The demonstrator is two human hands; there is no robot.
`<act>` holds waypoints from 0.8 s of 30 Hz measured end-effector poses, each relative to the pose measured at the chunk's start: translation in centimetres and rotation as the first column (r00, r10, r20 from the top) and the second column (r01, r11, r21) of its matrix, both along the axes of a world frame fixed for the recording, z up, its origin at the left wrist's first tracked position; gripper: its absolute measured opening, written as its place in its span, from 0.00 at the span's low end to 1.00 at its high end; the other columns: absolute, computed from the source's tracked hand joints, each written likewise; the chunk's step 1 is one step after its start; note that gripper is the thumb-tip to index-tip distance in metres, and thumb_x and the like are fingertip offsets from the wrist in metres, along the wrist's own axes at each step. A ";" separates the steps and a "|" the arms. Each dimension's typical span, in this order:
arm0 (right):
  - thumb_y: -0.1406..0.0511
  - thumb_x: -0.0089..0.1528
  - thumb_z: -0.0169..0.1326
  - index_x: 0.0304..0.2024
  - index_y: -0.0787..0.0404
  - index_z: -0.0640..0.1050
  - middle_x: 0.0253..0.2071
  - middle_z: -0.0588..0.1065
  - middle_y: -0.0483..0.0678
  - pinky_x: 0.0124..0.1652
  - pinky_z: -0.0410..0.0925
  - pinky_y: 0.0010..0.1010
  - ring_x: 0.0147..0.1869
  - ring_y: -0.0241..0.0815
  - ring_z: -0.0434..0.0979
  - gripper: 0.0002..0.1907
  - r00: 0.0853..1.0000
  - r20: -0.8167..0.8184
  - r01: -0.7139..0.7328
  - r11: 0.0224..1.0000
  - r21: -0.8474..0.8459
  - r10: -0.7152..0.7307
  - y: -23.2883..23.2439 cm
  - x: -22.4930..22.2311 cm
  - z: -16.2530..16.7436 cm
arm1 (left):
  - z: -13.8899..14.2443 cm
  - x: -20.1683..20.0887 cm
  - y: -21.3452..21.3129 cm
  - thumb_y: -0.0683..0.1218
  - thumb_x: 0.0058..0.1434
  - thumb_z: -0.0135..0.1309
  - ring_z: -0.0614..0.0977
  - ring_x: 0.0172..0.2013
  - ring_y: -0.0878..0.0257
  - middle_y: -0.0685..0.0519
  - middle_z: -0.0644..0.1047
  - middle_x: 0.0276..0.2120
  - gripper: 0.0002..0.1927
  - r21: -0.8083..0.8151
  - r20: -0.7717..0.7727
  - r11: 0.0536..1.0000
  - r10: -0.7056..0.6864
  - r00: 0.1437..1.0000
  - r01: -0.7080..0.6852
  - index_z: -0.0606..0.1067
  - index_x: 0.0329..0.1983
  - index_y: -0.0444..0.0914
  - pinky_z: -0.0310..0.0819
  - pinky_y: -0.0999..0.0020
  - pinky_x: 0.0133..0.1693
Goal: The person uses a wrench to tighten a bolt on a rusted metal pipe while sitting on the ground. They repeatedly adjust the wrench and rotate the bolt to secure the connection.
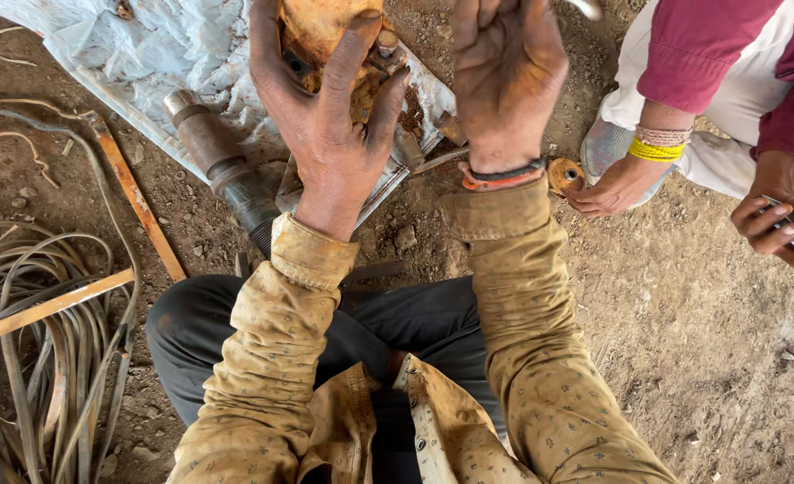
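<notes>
Two hands were noted: left hand (325, 108) spread over the rusty casting (325, 36), best steadied firmly; right hand (504, 76) closed, its grip's contents unclear.

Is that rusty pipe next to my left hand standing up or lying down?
Lying down. The rusty pipe rests lengthwise across the plastic sheet on the dirt, beside the left hand.

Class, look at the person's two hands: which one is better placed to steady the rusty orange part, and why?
Left. The left hand already lies spread on the rusty orange part, fingers touching it. The right hand is lifted clear, curled around a metal tool.
</notes>
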State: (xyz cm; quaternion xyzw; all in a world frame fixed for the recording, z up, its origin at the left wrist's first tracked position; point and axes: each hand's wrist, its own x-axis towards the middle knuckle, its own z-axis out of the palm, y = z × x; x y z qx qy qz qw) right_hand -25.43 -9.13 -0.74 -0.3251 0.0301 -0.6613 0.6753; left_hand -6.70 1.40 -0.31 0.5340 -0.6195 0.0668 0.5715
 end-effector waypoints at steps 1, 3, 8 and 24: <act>0.64 0.74 0.51 0.46 0.62 0.77 0.35 0.76 0.45 0.30 0.69 0.25 0.30 0.32 0.71 0.08 0.998 -0.015 0.059 0.998 0.015 -0.059 0.2 -0.3 0.1 | 0.0 0.0 0.0 0.51 0.65 0.72 0.56 0.74 0.44 0.44 0.48 0.73 0.33 -0.002 0.005 1.000 0.002 1.000 -0.002 0.71 0.71 0.55 0.58 0.52 0.71; 0.65 0.70 0.54 0.49 0.63 0.77 0.36 0.77 0.48 0.33 0.74 0.29 0.33 0.36 0.76 0.09 0.982 -0.048 0.183 0.982 0.040 -0.181 0.8 -0.8 0.6 | 0.0 0.1 -0.1 0.51 0.65 0.71 0.56 0.74 0.44 0.44 0.48 0.73 0.33 -0.005 0.007 1.000 -0.002 1.000 0.003 0.71 0.71 0.55 0.58 0.52 0.70; 0.63 0.74 0.55 0.46 0.65 0.78 0.31 0.77 0.49 0.21 0.67 0.28 0.24 0.34 0.71 0.10 0.946 -0.152 0.264 0.953 -0.148 -0.286 1.2 -0.6 2.2 | 0.5 0.0 0.2 0.52 0.68 0.73 0.56 0.73 0.43 0.42 0.48 0.73 0.30 0.028 0.009 1.000 0.009 1.000 -0.009 0.72 0.70 0.54 0.58 0.51 0.70; 0.62 0.74 0.50 0.38 0.63 0.74 0.29 0.70 0.44 0.21 0.57 0.25 0.23 0.33 0.64 0.12 0.950 -0.312 -0.001 1.000 0.020 0.007 -4.4 2.2 -1.3 | 0.8 -1.1 0.0 0.49 0.71 0.74 0.56 0.73 0.43 0.43 0.48 0.74 0.24 -0.015 -0.038 0.999 0.035 0.999 -0.035 0.74 0.64 0.53 0.55 0.49 0.69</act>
